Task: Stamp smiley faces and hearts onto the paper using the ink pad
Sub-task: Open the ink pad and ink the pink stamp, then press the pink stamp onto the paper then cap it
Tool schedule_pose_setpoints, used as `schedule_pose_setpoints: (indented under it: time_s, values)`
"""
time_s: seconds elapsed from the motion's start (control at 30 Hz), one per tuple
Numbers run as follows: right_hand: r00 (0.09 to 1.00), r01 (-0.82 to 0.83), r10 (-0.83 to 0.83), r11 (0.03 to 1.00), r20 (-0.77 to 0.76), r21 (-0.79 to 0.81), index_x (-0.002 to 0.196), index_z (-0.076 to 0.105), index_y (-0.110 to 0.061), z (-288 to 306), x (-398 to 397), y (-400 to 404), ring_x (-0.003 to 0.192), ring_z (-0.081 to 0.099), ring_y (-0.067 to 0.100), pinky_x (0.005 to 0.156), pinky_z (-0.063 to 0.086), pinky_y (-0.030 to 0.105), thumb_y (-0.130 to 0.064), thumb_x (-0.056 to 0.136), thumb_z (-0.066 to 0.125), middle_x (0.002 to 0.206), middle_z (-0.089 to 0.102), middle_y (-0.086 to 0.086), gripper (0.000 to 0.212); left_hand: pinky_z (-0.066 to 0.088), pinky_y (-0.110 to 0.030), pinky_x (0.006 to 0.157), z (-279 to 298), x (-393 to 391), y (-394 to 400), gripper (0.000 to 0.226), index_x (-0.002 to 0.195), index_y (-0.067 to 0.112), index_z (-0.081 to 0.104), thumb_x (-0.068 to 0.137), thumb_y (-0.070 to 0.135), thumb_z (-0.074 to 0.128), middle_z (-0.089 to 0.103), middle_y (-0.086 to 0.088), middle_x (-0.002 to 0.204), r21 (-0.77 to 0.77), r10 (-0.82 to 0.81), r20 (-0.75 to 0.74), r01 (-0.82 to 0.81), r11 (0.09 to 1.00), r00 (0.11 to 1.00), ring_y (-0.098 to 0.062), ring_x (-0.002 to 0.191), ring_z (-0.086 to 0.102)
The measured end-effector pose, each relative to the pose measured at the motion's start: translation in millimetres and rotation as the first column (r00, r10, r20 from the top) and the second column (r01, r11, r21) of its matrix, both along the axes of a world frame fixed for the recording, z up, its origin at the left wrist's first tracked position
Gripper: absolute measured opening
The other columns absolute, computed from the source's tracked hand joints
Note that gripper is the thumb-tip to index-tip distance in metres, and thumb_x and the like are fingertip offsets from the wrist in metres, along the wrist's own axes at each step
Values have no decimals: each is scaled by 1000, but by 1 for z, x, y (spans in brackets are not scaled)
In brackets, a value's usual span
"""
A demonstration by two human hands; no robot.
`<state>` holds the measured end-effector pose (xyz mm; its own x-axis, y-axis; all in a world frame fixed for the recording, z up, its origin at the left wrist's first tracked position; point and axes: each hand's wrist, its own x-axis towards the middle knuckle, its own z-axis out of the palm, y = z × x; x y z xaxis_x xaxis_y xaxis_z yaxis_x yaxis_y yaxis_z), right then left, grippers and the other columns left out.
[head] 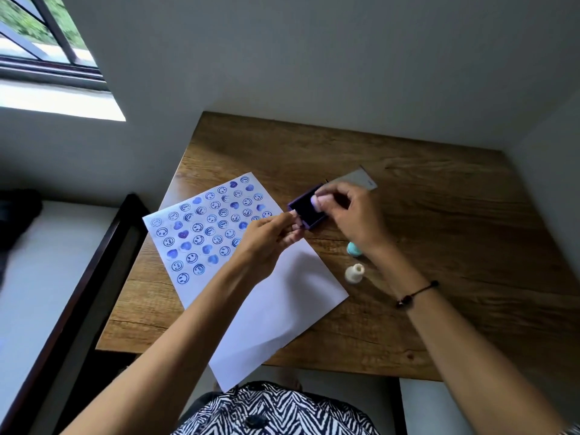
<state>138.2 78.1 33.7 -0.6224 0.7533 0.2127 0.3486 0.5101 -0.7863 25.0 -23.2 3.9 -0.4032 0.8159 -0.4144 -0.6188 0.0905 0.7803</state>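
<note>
A white paper (276,296) lies tilted on the wooden table (439,240), its far half covered with several blue smiley and heart prints. Beyond the paper's right edge sits a small purple ink pad (306,210), its dark pad exposed. My right hand (351,215) pinches a pale pink stamp (317,202) and presses it onto the pad. My left hand (266,240) steadies the pad's near edge with its fingertips.
A teal stamp (354,248) and a white stamp (354,273) stand on the table under my right wrist. A grey lid or card (361,178) lies behind the ink pad. Walls close the table's far and right sides. A bed is at the left.
</note>
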Motion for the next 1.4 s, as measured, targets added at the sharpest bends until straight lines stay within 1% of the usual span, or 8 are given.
schedule_pose_setpoints:
  time_s: [0.1, 0.2, 0.27, 0.43, 0.6, 1.03, 1.2, 1.4]
  values:
    - [969, -19, -56, 954, 240, 299, 87, 63, -8, 6, -18, 30, 93, 56, 21, 73, 42, 26, -9, 84, 58, 96, 65, 11, 6, 54, -16, 63, 0, -5, 2, 18, 71, 1, 63, 85, 9, 55, 65, -1, 56, -10, 44, 4, -44, 999, 999, -7, 53, 61]
    - [848, -131, -80, 926, 524, 354, 97, 59, -4, -11, -36, 34, 106, 52, 30, 84, 44, 35, -4, 83, 57, 107, 61, 17, 14, 54, -15, 62, 3, -3, 8, 16, 73, 2, 63, 84, 11, 55, 63, -6, 66, -27, 58, -26, -58, 998, 998, -7, 54, 61]
    - [807, -194, -71, 906, 587, 376, 102, 56, -3, -26, -38, 26, 110, 48, 31, 88, 44, 36, -3, 82, 57, 113, 59, 17, 20, 53, -15, 62, 5, 0, 13, 16, 75, 1, 62, 85, 11, 54, 60, -8, 70, -48, 73, -54, -75, 996, 996, -10, 56, 59]
    - [795, -163, -36, 949, 606, 270, 93, 61, -8, -12, -43, 46, 98, 57, 29, 71, 44, 34, -6, 83, 56, 104, 63, 16, 11, 40, -23, 67, 6, 2, 19, 17, 78, 1, 60, 86, 13, 51, 60, -12, 68, -90, 107, -93, -115, 989, 990, -15, 59, 61]
    - [847, -163, -36, 932, 531, 325, 93, 57, -6, -25, -32, 27, 94, 55, 28, 66, 37, 29, 1, 81, 54, 102, 59, 15, 14, 45, -21, 68, -1, -3, 13, 19, 73, 2, 59, 86, 13, 51, 59, -13, 74, -79, 93, -103, -102, 992, 990, -20, 72, 57]
    - [849, -121, -26, 963, 527, 242, 87, 65, -5, -11, -47, 30, 95, 60, 31, 69, 39, 27, -1, 81, 55, 102, 66, 17, 13, 52, -20, 67, -1, -19, -7, 21, 63, 7, 60, 83, 10, 52, 58, -8, 69, -70, 149, -126, -159, 985, 981, -13, 63, 62]
    - [864, -102, -73, 944, 499, 315, 89, 62, -3, -25, -45, 14, 96, 57, 33, 68, 37, 27, 3, 82, 51, 102, 62, 19, 14, 54, -17, 68, -2, -25, -18, 22, 63, 5, 60, 83, 9, 53, 59, -5, 62, -44, 180, -138, -187, 981, 974, -13, 61, 61]
    - [846, -95, -78, 951, 527, 293, 89, 63, -4, -15, -50, 16, 95, 57, 34, 72, 44, 33, 0, 83, 53, 103, 62, 21, 12, 54, -20, 70, 8, -43, -58, 17, 73, 8, 62, 86, 14, 52, 61, -8, 75, -18, 124, -368, -141, 990, 922, -18, 70, 60]
